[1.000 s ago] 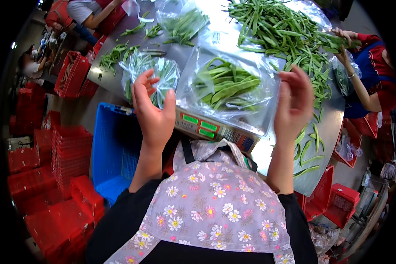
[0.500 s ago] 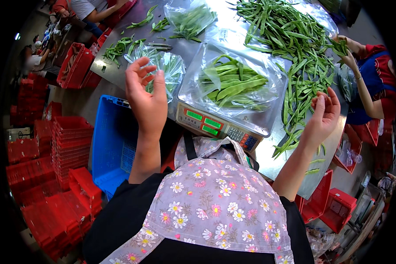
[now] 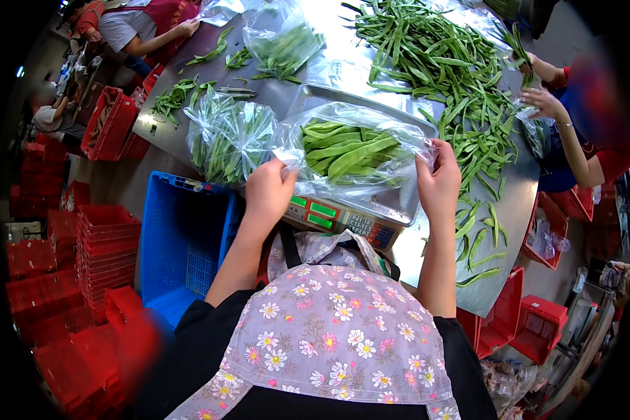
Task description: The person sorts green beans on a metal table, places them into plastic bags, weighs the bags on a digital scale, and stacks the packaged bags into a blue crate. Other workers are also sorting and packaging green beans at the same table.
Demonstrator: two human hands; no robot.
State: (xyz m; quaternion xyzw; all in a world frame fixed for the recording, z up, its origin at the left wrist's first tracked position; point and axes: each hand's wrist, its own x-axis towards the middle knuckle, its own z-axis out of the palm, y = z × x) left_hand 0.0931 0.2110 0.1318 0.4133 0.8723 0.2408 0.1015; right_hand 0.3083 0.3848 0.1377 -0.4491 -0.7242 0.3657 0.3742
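A clear plastic bag (image 3: 392, 176) of flat green beans (image 3: 353, 150) rests on the metal pan of a digital scale (image 3: 315, 210) with lit green displays. My left hand (image 3: 270, 187) is closed on the bag's left edge, thumb and fingers pinching the film. At its right edge, my right hand (image 3: 437, 173) pinches the plastic too, so the bag is stretched between them. Filled bags of beans (image 3: 234, 136) lie just left of the scale. Another bag of beans (image 3: 283, 42) lies farther back.
A big heap of loose flat beans (image 3: 434, 49) spreads along the right of the steel table (image 3: 497, 280). A blue crate (image 3: 189, 238) stands left of me, beside stacked red crates (image 3: 105, 245). At the right, a co-worker's hands (image 3: 542, 98) hold beans and a bag.
Both my hands, which were apart and raised on either side of the scale, have come in and taken hold of the bag's edges. The bag is now spread wider over the beans.
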